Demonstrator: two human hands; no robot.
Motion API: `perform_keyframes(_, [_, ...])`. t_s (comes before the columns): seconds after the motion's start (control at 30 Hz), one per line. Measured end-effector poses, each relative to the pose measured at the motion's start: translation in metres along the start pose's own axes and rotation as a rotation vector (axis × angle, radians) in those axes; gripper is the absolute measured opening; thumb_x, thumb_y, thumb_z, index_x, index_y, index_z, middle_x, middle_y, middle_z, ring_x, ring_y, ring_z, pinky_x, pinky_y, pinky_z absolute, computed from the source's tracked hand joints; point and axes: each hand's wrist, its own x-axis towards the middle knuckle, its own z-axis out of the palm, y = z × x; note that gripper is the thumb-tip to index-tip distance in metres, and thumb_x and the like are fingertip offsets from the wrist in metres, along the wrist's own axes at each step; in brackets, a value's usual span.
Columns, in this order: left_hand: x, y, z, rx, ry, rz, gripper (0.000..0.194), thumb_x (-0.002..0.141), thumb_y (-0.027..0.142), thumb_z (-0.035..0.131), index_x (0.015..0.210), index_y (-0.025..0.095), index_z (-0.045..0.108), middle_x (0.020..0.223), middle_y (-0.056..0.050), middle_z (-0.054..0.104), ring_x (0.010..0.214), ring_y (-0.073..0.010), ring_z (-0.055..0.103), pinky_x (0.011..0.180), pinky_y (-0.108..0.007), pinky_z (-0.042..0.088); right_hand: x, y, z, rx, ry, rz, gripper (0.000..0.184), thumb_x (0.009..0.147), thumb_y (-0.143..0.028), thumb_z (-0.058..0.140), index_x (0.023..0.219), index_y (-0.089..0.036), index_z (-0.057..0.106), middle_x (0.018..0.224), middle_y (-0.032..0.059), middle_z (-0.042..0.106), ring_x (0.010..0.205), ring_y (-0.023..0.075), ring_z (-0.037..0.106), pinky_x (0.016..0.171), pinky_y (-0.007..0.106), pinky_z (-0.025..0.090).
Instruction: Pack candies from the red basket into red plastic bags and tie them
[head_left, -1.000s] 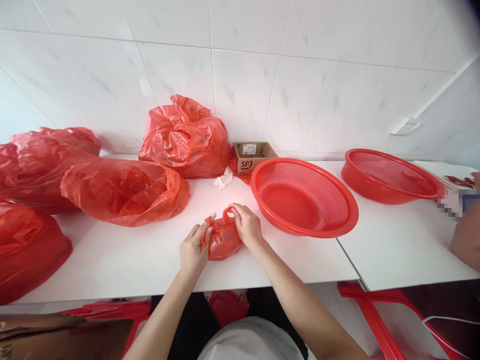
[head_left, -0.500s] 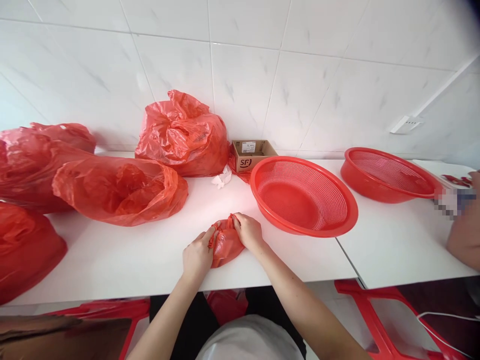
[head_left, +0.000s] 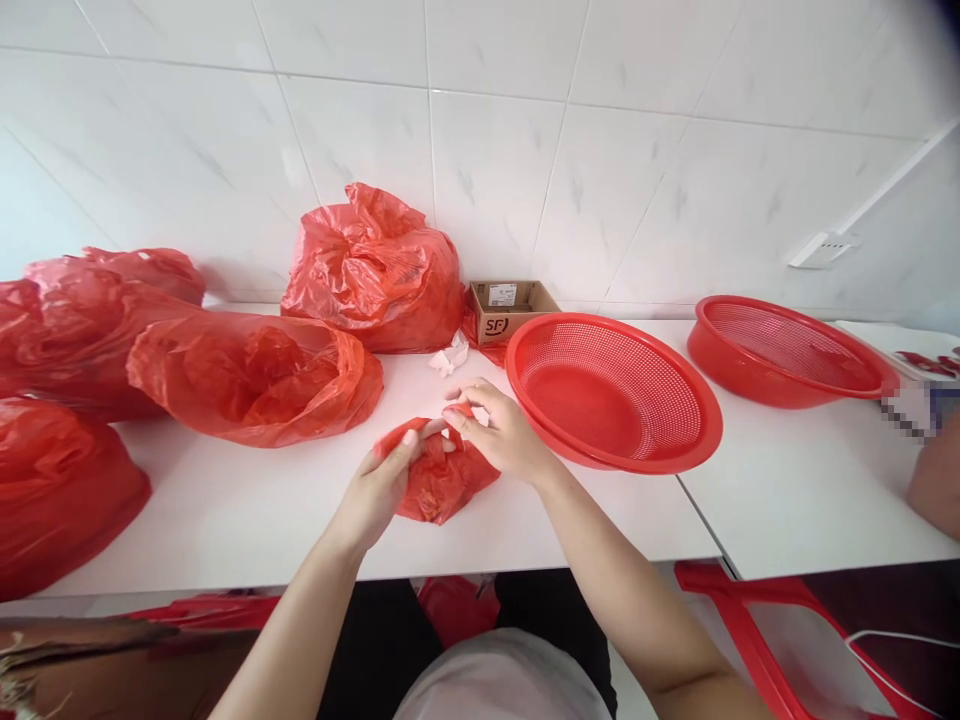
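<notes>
A small red plastic bag (head_left: 442, 485) rests on the white table in front of me, its top bunched between my hands. My left hand (head_left: 382, 480) grips the bag's left upper edge, thumb on top and fingers partly under the film. On the other side, my right hand (head_left: 499, 425) pinches a raised bit of the bag's top between thumb and fingers. What the bag holds is hidden by the crumpled film. Just right of my right hand stands a red plastic colander (head_left: 585, 405) with nothing in it.
Large red plastic bags (head_left: 375, 270) stand at the back and left, one open-mouthed bag (head_left: 259, 385) nearest. A cardboard box (head_left: 499, 310) and crumpled tissue (head_left: 450, 355) lie behind. A second colander (head_left: 787, 350) sits at right, near another person's arm (head_left: 934, 490).
Both hands have shifted on the small bag; its top is now pulled up and spread. My right hand has lifted a little, and the bag looks more crumpled.
</notes>
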Motion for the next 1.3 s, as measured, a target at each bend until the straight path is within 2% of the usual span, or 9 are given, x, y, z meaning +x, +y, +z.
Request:
perform_keyframes(0.17, [0.01,0.0,0.013,0.056,-0.011,-0.087,0.033,0.078,0.046,0.072,0.08,0.013,0.071,0.081,-0.008,0.072,0.076,-0.0197,0.066,0.072,-0.03,0.051,0.018,-0.013,0.009,-0.001,-0.151,-0.083,0.02,0.09,-0.03,0.061,0.075,-0.018,0.06,0.123,0.0064,0.059,0.115,0.0183,0.056,0.099,0.035,0.042])
perform_keyframes(0.37, [0.011,0.002,0.005,0.128,0.147,-0.035,0.04,0.08,0.049,0.068,0.058,0.016,0.061,0.062,-0.001,0.062,0.063,-0.0139,0.059,0.062,-0.025,0.047,0.012,0.0,0.012,-0.009,-0.246,0.11,0.021,0.099,-0.041,0.043,0.098,-0.023,0.054,0.078,-0.002,0.065,0.074,0.0146,0.062,0.07,0.028,0.045])
perform_keyframes(0.47, [0.01,0.003,0.002,0.167,0.208,0.017,0.039,0.084,0.049,0.064,0.062,0.017,0.066,0.076,-0.006,0.069,0.085,-0.0196,0.066,0.076,-0.028,0.051,0.001,-0.006,0.01,-0.023,-0.105,0.139,0.012,0.099,-0.035,0.042,0.102,-0.024,0.047,0.066,-0.0057,0.058,0.061,0.0135,0.057,0.061,0.025,0.039])
perform_keyframes(0.57, [0.006,0.004,0.001,0.225,0.211,0.041,0.032,0.085,0.047,0.063,0.08,0.017,0.073,0.083,-0.007,0.071,0.087,-0.0216,0.067,0.081,-0.033,0.053,-0.014,-0.015,0.013,0.031,0.024,0.162,0.01,0.096,-0.031,0.045,0.104,-0.025,0.044,0.058,-0.0089,0.05,0.052,0.0123,0.049,0.057,0.024,0.035])
perform_keyframes(0.73, [0.0,0.002,-0.006,0.394,0.177,0.149,0.016,0.076,0.034,0.072,0.083,0.021,0.076,0.088,-0.006,0.067,0.087,-0.0199,0.062,0.08,-0.032,0.052,-0.036,-0.012,0.023,0.081,-0.054,0.315,0.014,0.088,-0.024,0.049,0.102,-0.025,0.046,0.052,-0.0118,0.038,0.044,0.0106,0.037,0.05,0.022,0.033])
perform_keyframes(0.9, [0.0,0.007,-0.019,0.583,0.068,0.223,0.014,0.069,0.021,0.071,0.081,0.025,0.078,0.084,-0.005,0.065,0.084,-0.0193,0.062,0.074,-0.03,0.052,-0.031,0.001,0.024,-0.022,0.004,0.083,0.028,0.078,-0.013,0.057,0.104,-0.023,0.056,0.103,0.0029,0.065,0.089,0.016,0.06,0.082,0.032,0.048])
perform_keyframes(1.0, [0.003,0.012,-0.025,0.664,0.026,0.259,0.019,0.071,0.015,0.064,0.08,0.025,0.076,0.088,-0.003,0.069,0.08,-0.0171,0.065,0.074,-0.029,0.052,-0.028,0.005,0.03,0.147,-0.04,0.02,0.037,0.08,-0.009,0.051,0.114,-0.023,0.054,0.103,0.0031,0.065,0.093,0.0143,0.061,0.088,0.032,0.049])
perform_keyframes(1.17, [0.002,0.0,-0.019,0.753,0.215,0.35,0.016,0.07,0.01,0.056,0.079,0.022,0.06,0.086,-0.001,0.07,0.075,-0.0156,0.063,0.064,-0.025,0.049,-0.036,0.0,0.05,0.229,0.023,0.135,0.029,0.082,-0.015,0.057,0.108,-0.022,0.051,0.088,-0.0005,0.064,0.082,0.0135,0.063,0.08,0.03,0.052])
perform_keyframes(1.3, [-0.001,-0.009,-0.009,0.787,0.344,0.472,0.013,0.076,0.014,0.058,0.086,0.021,0.06,0.088,-0.003,0.067,0.083,-0.0172,0.062,0.07,-0.027,0.049,-0.038,-0.001,0.052,0.422,0.026,0.229,0.031,0.084,-0.021,0.06,0.114,-0.022,0.051,0.084,-0.0013,0.064,0.081,0.0138,0.064,0.081,0.031,0.053])
